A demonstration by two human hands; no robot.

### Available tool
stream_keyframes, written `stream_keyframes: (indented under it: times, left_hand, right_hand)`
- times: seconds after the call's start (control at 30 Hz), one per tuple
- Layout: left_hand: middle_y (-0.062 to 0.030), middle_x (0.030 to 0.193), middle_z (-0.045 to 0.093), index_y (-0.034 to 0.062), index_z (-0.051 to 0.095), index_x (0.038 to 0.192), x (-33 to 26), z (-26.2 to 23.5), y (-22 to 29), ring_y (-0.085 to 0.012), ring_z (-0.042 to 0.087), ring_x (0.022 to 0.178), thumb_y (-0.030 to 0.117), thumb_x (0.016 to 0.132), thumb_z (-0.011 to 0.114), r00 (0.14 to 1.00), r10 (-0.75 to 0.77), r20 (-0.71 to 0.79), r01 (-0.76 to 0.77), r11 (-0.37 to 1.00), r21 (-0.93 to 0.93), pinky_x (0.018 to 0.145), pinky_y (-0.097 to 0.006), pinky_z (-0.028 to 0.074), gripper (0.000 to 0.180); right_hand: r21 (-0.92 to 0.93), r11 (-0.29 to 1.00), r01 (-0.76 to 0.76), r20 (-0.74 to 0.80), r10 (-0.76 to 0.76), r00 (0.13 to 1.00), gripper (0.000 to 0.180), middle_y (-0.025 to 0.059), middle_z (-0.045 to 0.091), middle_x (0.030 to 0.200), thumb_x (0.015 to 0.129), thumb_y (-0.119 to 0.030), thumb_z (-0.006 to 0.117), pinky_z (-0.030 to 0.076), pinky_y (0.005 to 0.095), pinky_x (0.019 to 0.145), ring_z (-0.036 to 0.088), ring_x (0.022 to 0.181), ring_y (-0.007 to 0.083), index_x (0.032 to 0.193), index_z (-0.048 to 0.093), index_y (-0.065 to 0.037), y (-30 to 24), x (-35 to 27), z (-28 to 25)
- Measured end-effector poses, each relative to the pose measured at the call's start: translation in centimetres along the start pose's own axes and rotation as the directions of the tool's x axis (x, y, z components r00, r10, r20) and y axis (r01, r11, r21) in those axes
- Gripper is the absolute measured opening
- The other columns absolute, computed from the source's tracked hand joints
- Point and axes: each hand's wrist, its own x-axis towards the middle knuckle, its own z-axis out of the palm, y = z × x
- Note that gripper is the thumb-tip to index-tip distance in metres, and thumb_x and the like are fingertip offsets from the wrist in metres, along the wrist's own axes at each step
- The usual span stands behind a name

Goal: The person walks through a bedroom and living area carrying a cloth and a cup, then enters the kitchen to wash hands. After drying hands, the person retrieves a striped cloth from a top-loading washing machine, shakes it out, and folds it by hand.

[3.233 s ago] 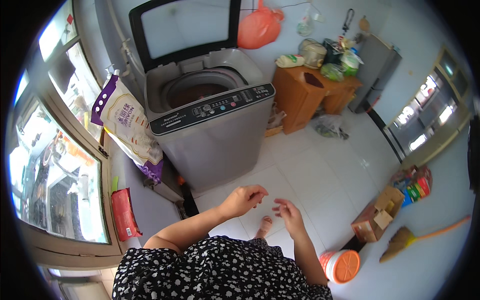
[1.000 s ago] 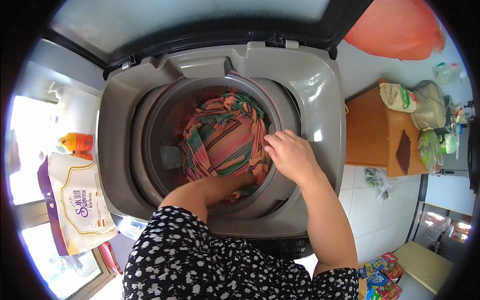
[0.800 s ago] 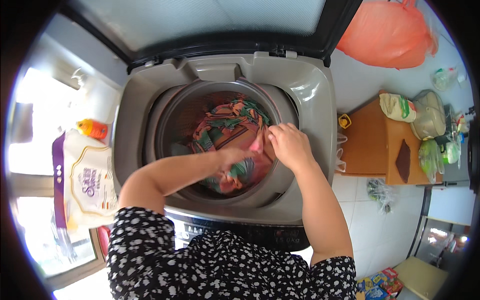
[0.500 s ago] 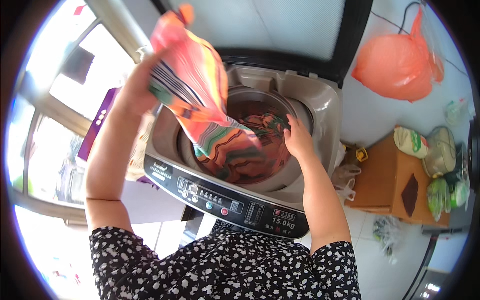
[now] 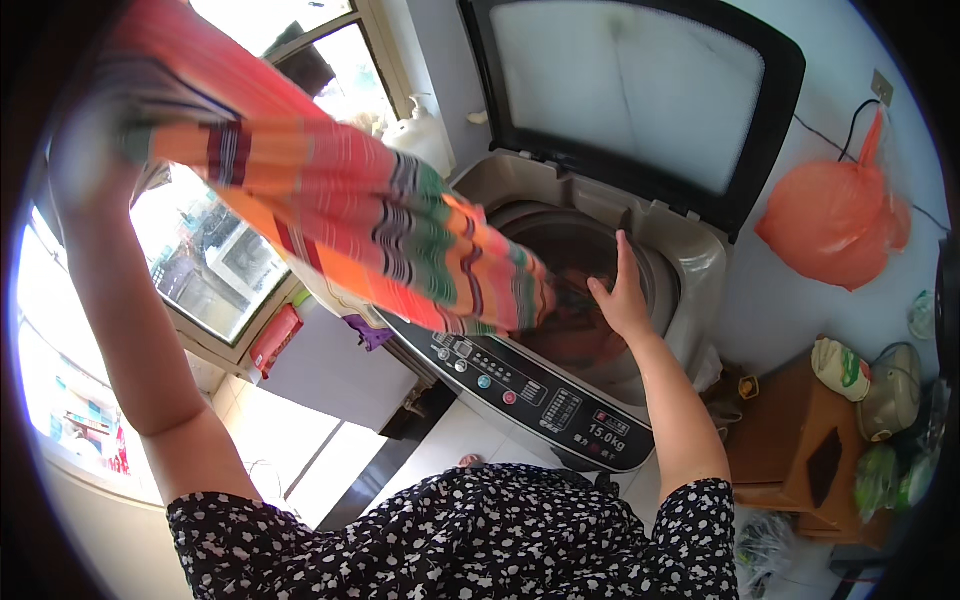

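Note:
My left hand [image 5: 100, 150], raised at the far left and smeared by motion, is closed on a large striped cloth [image 5: 390, 220] in red, orange, green and black. From there the cloth stretches down to the right, its lower end hanging in the mouth of a top-loading washing machine [image 5: 705, 300]. Inside the dim drum, more reddish fabric [image 5: 590, 340] lies at the bottom. Over the drum's right side is my right hand [image 5: 625, 300], thumb and fingers apart, holding nothing.
The machine's lid [image 5: 630, 80] stands raised at the back. An orange plastic bag [image 5: 840, 225] hangs on the right wall above a brown cabinet [image 5: 780, 440]. A white pump bottle [image 5: 420, 135] is by the window. A red packet [image 5: 276, 340] lies on the left.
My left hand has pulled the striped cloth up and left, drawing much more of it out of the drum. The view has swung left. My right hand stays over the drum, open.

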Motion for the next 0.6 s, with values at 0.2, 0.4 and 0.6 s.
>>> stream_keyframes:
  times: [0.2,0.4,0.6]
  left_hand:
    - [-0.0088,0.1,0.061,0.0025,0.055,0.114,-8.7,-9.8,1.2,-0.0215,0.063,0.091,0.019,0.089,0.056,0.875,-0.48,-0.064,0.464,0.868,-0.178,0.077,-0.033,0.056,0.03]
    - [-0.009,0.107,0.06,0.0053,0.054,0.117,-18.5,-19.8,-1.5,-0.0213,0.061,0.097,0.02,0.088,0.059,0.651,-0.751,-0.11,0.748,0.66,-0.072,0.084,-0.033,0.052,0.032]
    - [-0.0092,0.113,0.059,0.0082,0.054,0.12,-21.0,-25.6,-4.2,-0.0211,0.059,0.103,0.02,0.088,0.062,0.603,-0.775,-0.189,0.792,0.611,0.019,0.091,-0.034,0.049,0.035]
  right_hand:
    - [0.242,0.942,0.233,0.289,-0.299,0.909,0.072,0.0191,0.034,0.146,0.078,-0.004,0.055,0.028,0.0355,0.111,0.034,0.134,0.0322,0.145,0.028,-0.007,-9.4,6.0,5.3]
    - [0.056,0.981,0.187,0.738,-0.167,0.654,0.056,0.0135,0.059,0.123,0.079,0.001,0.054,0.049,0.0367,0.09,0.062,0.105,0.0279,0.13,0.054,-0.02,-7.0,5.2,14.1]
    - [-0.265,0.932,-0.248,0.792,0.357,0.496,0.016,0.0094,0.067,0.079,0.083,-0.018,0.054,0.051,0.0381,0.067,0.065,0.072,0.0246,0.089,0.069,-0.017,-4.7,4.5,14.9]
